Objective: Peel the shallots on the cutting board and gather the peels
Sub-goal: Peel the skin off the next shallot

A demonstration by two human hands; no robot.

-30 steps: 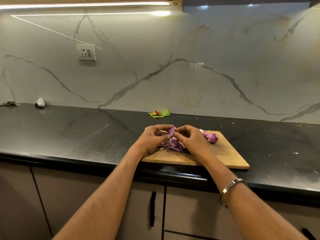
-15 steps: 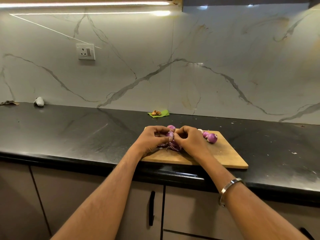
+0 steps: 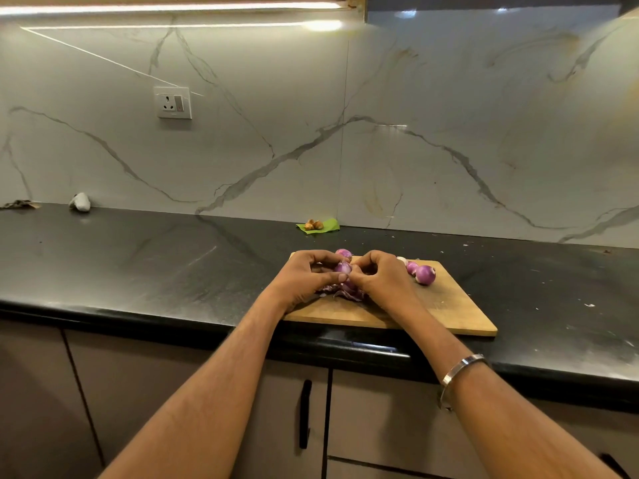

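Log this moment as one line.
stage: peeling | left hand: grips shallot | right hand: pinches its skin | peels: on cutting board

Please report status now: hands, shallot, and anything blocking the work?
Left hand and right hand both pinch one shallot over the board. Peels piled beneath. Nothing blocking.

Peels point(image 3: 340, 292) partly under hands; board's point(image 3: 449, 305) left edge possibly covered

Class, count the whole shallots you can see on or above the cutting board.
4: one held between both hands, one behind the hands, two at the board's right. Others may be hidden.
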